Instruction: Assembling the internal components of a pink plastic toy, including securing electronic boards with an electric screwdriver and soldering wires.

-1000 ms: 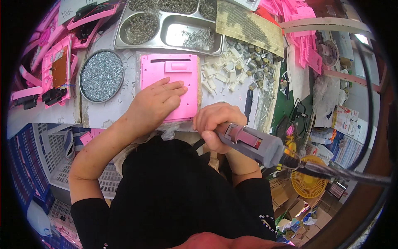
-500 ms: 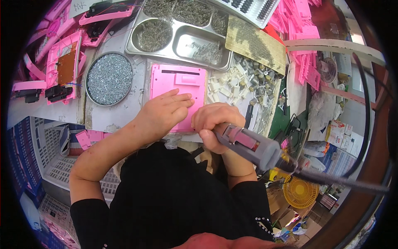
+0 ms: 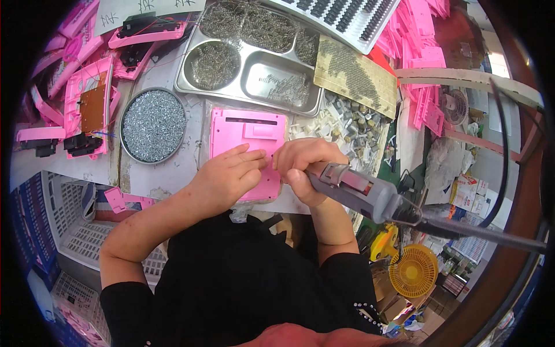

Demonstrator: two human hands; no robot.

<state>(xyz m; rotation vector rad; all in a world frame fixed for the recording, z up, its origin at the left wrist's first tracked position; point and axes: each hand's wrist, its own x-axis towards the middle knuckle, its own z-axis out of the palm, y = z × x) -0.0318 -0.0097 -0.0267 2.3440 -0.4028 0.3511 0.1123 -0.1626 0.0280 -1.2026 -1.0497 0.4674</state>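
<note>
A flat pink plastic housing (image 3: 231,134) with a slot and a raised block lies on the table in front of me. My left hand (image 3: 231,173) rests on its lower middle, fingers stretched out and flat, holding nothing. My right hand (image 3: 306,165) is closed round the front end of a grey electric screwdriver (image 3: 361,194), at the housing's right edge. The screwdriver's body slants down to the right, and its cable runs off that way. Its tip is hidden by my right hand.
Left stands a round dish of small screws (image 3: 153,124). Beyond the housing sits a metal compartment tray (image 3: 248,92) of small springs. White and metal small parts (image 3: 347,124) lie right of it. Pink parts (image 3: 92,104) are piled far left; a yellow fan (image 3: 413,270) stands lower right.
The whole view has shifted, so the table things sit lower. Against the housing, my right hand with the screwdriver has moved farther away along the right edge. My left hand stays on the housing.
</note>
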